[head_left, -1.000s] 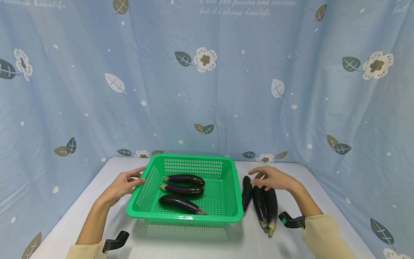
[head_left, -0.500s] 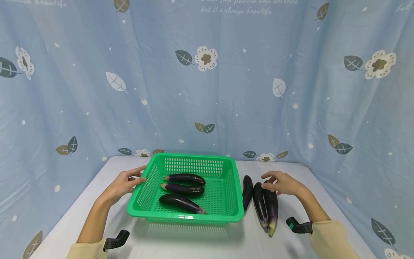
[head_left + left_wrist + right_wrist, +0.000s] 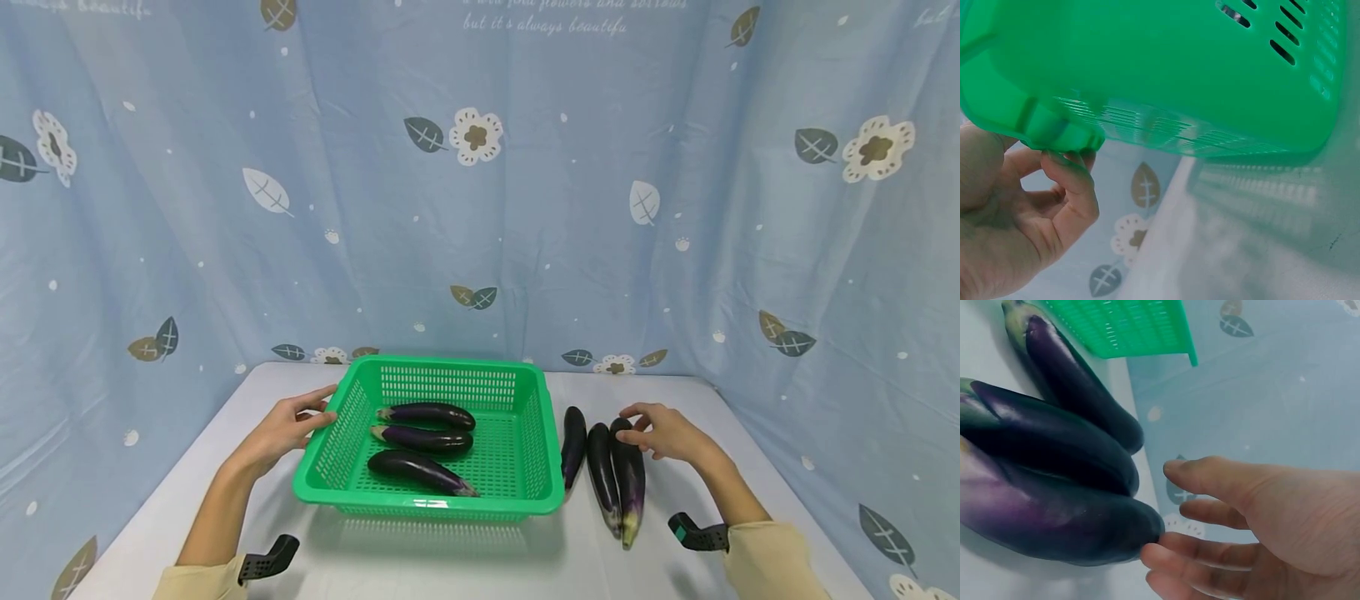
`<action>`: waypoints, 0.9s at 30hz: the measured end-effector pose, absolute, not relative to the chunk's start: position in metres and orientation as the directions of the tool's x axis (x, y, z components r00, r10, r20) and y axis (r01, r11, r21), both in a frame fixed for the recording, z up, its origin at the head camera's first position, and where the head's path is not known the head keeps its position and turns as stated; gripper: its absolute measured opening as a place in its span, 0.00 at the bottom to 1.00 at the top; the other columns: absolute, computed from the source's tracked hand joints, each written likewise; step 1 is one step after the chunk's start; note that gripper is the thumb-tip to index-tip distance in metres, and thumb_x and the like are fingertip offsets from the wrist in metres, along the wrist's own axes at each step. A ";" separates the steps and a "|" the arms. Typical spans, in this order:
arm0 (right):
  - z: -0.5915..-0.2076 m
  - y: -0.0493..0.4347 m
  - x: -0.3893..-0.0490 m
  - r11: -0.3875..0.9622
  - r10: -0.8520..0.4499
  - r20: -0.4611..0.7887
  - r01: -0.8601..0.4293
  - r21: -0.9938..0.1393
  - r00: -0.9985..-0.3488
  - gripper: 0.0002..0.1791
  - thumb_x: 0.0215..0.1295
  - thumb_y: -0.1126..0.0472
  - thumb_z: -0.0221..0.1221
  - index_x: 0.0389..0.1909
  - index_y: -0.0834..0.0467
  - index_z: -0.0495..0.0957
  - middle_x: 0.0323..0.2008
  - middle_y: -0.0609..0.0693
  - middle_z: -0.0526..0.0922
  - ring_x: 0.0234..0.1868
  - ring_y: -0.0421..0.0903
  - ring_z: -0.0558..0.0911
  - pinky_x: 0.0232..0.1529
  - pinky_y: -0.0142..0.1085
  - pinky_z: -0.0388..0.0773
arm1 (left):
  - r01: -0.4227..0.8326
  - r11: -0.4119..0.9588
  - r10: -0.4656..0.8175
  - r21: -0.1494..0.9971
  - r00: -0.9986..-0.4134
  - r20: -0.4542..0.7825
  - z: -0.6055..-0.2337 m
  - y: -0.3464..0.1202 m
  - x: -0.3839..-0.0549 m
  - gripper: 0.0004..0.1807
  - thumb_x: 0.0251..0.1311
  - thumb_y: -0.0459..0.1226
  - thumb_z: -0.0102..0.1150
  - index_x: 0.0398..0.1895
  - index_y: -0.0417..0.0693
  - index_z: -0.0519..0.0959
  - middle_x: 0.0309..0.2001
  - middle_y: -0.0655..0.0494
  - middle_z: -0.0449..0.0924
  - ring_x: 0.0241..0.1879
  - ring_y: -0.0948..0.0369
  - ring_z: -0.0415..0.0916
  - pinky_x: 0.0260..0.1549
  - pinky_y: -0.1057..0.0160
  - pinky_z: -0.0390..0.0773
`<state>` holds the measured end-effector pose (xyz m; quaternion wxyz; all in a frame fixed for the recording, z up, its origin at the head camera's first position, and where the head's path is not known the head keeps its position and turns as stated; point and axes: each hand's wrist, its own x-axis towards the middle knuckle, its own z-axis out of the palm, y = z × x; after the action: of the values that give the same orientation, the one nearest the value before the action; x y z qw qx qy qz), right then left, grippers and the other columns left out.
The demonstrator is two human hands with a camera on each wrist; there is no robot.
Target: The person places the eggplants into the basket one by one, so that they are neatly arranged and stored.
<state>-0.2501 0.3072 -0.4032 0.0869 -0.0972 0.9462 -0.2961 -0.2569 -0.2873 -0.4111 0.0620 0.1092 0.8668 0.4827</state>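
Note:
A green plastic basket (image 3: 429, 507) stands on the table with three eggplants (image 3: 423, 472) lying in it. My left hand (image 3: 279, 429) holds the basket's left rim; the left wrist view shows its fingers (image 3: 1079, 194) bent up against the rim's underside. To the right of the basket lie three more eggplants: one (image 3: 573, 446) beside its wall, then a middle one (image 3: 602, 475) and an outer one (image 3: 628, 483) side by side. My right hand (image 3: 663, 431) hovers over the rounded end of the outer eggplant, fingers loosely spread, holding nothing. Whether a fingertip touches it I cannot tell.
White cloth covers the table (image 3: 420, 567). A blue curtain (image 3: 525, 233) printed with leaves and flowers hangs behind and along both sides. Each wrist carries a black camera mount (image 3: 697, 533).
My right hand has moved right and slightly nearer, from above the eggplant beside the basket to the outer eggplant. The left hand, basket and eggplants have stayed put.

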 end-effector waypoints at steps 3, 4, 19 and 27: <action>-0.405 0.307 -0.249 0.817 -0.202 -0.115 -0.102 -0.568 -0.972 0.31 0.65 0.52 0.64 0.62 0.67 0.71 0.35 0.54 0.82 0.28 0.49 0.81 0.27 0.38 0.80 | 0.128 0.506 0.249 0.853 -0.968 -0.002 -0.412 -0.287 -0.257 0.38 0.69 0.47 0.56 0.77 0.48 0.55 0.62 0.35 0.66 0.53 0.56 0.73 0.44 0.49 0.80; -0.405 0.307 -0.249 0.821 -0.189 -0.118 -0.091 -0.563 -0.975 0.31 0.65 0.52 0.64 0.62 0.68 0.71 0.35 0.54 0.82 0.27 0.49 0.81 0.27 0.38 0.80 | 0.128 0.505 0.249 0.853 -0.969 -0.002 -0.412 -0.287 -0.257 0.38 0.69 0.47 0.56 0.77 0.48 0.55 0.62 0.35 0.66 0.52 0.57 0.74 0.44 0.50 0.79; -0.427 0.309 -0.243 0.827 -0.052 -0.189 0.064 -0.559 -0.981 0.43 0.61 0.49 0.66 0.65 0.77 0.63 0.32 0.55 0.80 0.27 0.45 0.80 0.25 0.38 0.82 | 0.109 0.519 0.232 0.848 -0.973 -0.016 -0.413 -0.289 -0.259 0.38 0.68 0.49 0.57 0.77 0.51 0.56 0.62 0.37 0.66 0.51 0.59 0.73 0.45 0.50 0.79; -0.431 0.308 -0.238 0.783 -0.029 -0.238 0.126 -0.609 -0.971 0.50 0.60 0.46 0.66 0.67 0.80 0.58 0.42 0.65 0.80 0.30 0.45 0.82 0.28 0.40 0.84 | 0.109 0.520 0.233 0.847 -0.972 -0.018 -0.412 -0.288 -0.259 0.38 0.69 0.49 0.57 0.77 0.50 0.56 0.62 0.37 0.66 0.50 0.62 0.74 0.46 0.50 0.79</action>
<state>-0.2383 0.3078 -0.4312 0.1179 0.0257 0.9368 -0.3283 -0.2585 -0.2880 -0.4125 0.0647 0.0986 0.8693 0.4799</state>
